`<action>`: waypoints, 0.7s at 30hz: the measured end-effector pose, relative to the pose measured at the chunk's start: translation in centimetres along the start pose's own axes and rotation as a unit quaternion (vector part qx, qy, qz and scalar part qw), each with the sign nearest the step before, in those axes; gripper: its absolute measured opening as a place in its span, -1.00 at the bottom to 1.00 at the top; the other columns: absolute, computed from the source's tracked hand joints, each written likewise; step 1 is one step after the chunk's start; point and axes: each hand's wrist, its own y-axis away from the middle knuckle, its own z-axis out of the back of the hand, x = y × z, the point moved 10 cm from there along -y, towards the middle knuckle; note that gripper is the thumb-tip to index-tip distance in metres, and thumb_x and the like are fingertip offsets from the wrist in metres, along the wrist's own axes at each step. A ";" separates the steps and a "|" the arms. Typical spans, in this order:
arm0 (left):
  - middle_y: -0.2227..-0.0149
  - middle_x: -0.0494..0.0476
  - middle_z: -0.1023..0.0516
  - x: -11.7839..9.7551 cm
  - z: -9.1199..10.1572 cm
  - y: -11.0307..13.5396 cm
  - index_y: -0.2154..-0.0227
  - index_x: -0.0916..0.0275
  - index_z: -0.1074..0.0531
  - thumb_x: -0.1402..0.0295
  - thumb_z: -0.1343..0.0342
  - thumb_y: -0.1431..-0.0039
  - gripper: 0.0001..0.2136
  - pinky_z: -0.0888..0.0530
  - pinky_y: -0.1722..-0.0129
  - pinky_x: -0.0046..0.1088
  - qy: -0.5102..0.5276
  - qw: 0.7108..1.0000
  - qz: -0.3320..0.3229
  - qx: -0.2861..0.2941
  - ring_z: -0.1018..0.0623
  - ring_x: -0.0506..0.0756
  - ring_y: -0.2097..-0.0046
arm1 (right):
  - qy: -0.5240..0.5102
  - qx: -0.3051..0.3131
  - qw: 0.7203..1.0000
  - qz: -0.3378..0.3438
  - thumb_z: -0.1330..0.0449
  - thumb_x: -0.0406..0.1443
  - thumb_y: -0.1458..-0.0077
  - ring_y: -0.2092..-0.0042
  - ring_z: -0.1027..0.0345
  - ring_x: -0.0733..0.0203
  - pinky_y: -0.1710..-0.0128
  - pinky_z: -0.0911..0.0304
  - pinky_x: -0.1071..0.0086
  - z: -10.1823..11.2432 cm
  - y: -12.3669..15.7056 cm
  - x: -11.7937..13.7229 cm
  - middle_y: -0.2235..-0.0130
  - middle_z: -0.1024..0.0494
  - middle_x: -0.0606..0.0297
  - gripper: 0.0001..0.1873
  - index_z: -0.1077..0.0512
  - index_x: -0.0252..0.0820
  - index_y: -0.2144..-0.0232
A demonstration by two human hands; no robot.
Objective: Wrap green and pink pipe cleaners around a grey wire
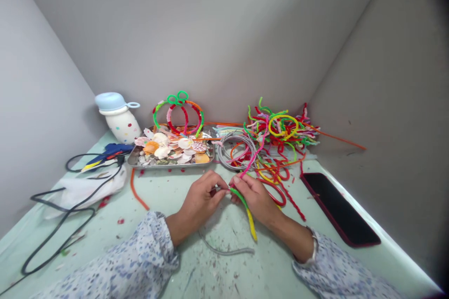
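Pink at the fingertips: grips a pink stem (251,163) in the right hand (258,197), leading away to 1 o'clock, along with a green-and-yellow stem (249,214), drooping to 5 o'clock. Pinches the left hand (200,198) narrow, thumb against forefinger, on a thin strand (228,189) just beside the right; cannot tell which stem that belongs to. Holds both hands close together, mid-table. Has a grey stem (231,252) lying at 6 o'clock, between the sleeves (140,247), on the green cloth (275,261). Has a wire coil (220,153) at 12 o'clock and, at 1 o'clock, a tangled heap (308,140) with a yellow ring (283,117). Shows a metal tray (171,166) of shells (163,151) at 10 o'clock, with stem hoops (200,113) upright at the back and a white bottle (122,124) beyond. Shows a phone (340,208) at 3 o'clock; at 9 o'clock, a black cable (23,270), a plastic bag (108,189) and, nearer, an orange stem (133,188).
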 end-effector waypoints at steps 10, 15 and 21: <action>0.42 0.03 -0.42 0.5 0.0 -0.1 0.42 0.27 -0.45 0.51 -0.15 -0.11 -0.96 -0.33 0.33 -0.53 0.013 1.000 0.004 0.002 -0.42 -0.01 0.35 | -0.046 0.018 0.998 -0.032 -0.09 -0.16 -0.12 0.54 -0.29 0.33 0.51 -0.21 0.45 -0.6 0.3 -0.3 0.58 -0.38 0.42 -0.78 -0.32 -0.20 0.42; 0.41 0.04 -0.44 0.6 -0.3 -0.1 0.42 0.27 -0.47 0.48 -0.17 -0.12 -0.97 -0.34 0.32 -0.52 0.014 1.000 -0.002 0.014 -0.44 -0.01 0.34 | -0.030 0.017 0.999 -0.034 -0.08 -0.19 -0.11 0.56 -0.27 0.34 0.52 -0.20 0.46 -0.6 0.2 -0.3 0.61 -0.37 0.43 -0.80 -0.32 -0.20 0.45; 0.41 0.05 -0.45 0.4 -0.5 -0.1 0.41 0.27 -0.47 0.43 -0.17 -0.13 -0.97 -0.35 0.32 -0.51 0.006 1.000 -0.016 0.026 -0.44 0.00 0.34 | -0.018 0.020 0.999 -0.031 -0.07 -0.20 -0.12 0.57 -0.27 0.34 0.52 -0.20 0.46 -0.5 0.1 -0.4 0.61 -0.37 0.43 -0.80 -0.33 -0.20 0.46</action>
